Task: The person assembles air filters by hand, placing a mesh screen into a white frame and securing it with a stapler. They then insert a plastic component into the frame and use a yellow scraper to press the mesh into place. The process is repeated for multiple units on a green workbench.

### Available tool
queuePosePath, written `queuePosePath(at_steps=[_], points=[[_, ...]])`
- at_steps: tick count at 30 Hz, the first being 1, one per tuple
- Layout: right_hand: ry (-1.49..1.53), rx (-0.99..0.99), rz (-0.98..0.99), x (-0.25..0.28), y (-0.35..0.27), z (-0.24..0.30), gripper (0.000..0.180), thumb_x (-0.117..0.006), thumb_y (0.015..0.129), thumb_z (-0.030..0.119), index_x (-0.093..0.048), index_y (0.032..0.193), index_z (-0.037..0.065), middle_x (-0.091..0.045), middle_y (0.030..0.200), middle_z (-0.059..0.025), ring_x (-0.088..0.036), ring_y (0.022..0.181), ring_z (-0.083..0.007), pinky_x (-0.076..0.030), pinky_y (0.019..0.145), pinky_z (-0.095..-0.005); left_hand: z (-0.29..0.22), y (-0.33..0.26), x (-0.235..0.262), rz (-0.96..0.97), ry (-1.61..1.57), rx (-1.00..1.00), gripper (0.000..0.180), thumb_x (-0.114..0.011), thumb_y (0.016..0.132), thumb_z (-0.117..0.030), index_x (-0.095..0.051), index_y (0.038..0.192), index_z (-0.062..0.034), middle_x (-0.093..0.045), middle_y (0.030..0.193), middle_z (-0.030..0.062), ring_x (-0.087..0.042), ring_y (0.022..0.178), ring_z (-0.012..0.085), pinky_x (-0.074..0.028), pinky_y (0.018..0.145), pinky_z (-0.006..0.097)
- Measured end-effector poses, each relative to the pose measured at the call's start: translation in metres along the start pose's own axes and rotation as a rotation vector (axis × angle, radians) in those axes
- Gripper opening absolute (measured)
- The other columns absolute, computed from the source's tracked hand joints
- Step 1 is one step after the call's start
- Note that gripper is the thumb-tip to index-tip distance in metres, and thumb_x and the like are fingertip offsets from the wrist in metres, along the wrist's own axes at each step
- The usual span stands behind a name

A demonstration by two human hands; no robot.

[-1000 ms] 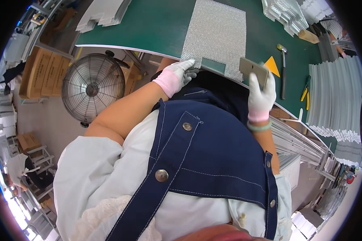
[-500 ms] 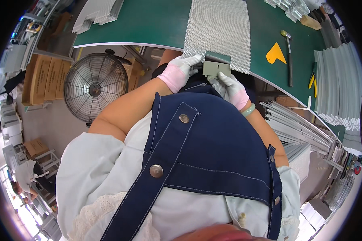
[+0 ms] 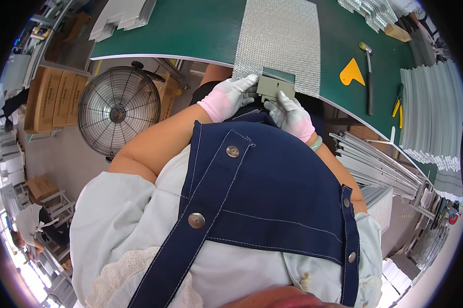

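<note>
Here, right fingers (image 3: 282, 97) grip one plate (image 3: 270, 87); left fingers (image 3: 249, 81) near one mesh (image 3: 280, 41), hold unclear.

Free: counter (image 3: 195, 36) between mesh sheet (image 3: 280, 38) and left-hand stack (image 3: 122, 18); obstructing, right: yellow scraper (image 3: 352, 73), hammer (image 3: 369, 84), pliers (image 3: 398, 107), grey strips (image 3: 432, 113)

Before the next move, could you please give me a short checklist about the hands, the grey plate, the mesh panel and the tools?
1. Right hand holds the grey plate: ok, thumb on top.
2. Plate at the notch of the mesh panel: ok.
3. Plate fills the notch: not ok, green tabletop shows beyond its far edge.
4. Left hand grips the panel firmly: cannot tell, fingers partly hidden.
5. Hammer, yellow scraper and pliers away from both hands: ok.
</note>
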State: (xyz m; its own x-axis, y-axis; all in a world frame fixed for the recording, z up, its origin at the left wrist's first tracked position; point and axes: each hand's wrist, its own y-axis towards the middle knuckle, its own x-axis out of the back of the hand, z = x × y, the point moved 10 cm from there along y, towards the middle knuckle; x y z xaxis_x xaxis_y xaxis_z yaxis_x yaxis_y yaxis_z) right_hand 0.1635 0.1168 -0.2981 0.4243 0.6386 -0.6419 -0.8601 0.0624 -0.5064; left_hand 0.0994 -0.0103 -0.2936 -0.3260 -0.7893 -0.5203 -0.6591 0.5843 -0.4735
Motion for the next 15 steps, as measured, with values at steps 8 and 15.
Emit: queuePosePath(at_steps=[8,15], points=[[-0.154,-0.037,0.011,-0.002,0.000,0.004,0.032,-0.058,0.099,0.023,-0.054,0.123,0.002,-0.063,0.113,-0.0108,-0.060,0.091,-0.0217,-0.050,0.076,-0.0320,0.004,-0.006,-0.010,0.007,0.332,0.118,0.038,-0.060,0.098,-0.033,-0.059,0.121,-0.0019,-0.066,0.108,0.0064,-0.061,0.089,0.0104,-0.051,0.080,0.026],[-0.063,0.074,-0.049,0.017,-0.001,0.032,0.020,-0.057,0.100,0.023,-0.057,0.111,0.006,-0.062,0.106,-0.0051,-0.057,0.087,-0.0161,-0.046,0.069,-0.0279,0.001,-0.004,-0.009,0.034,0.262,0.109,0.036,-0.055,0.101,-0.028,-0.057,0.122,0.0014,-0.067,0.103,0.0088,-0.060,0.079,0.0084,-0.052,0.072,0.022]])
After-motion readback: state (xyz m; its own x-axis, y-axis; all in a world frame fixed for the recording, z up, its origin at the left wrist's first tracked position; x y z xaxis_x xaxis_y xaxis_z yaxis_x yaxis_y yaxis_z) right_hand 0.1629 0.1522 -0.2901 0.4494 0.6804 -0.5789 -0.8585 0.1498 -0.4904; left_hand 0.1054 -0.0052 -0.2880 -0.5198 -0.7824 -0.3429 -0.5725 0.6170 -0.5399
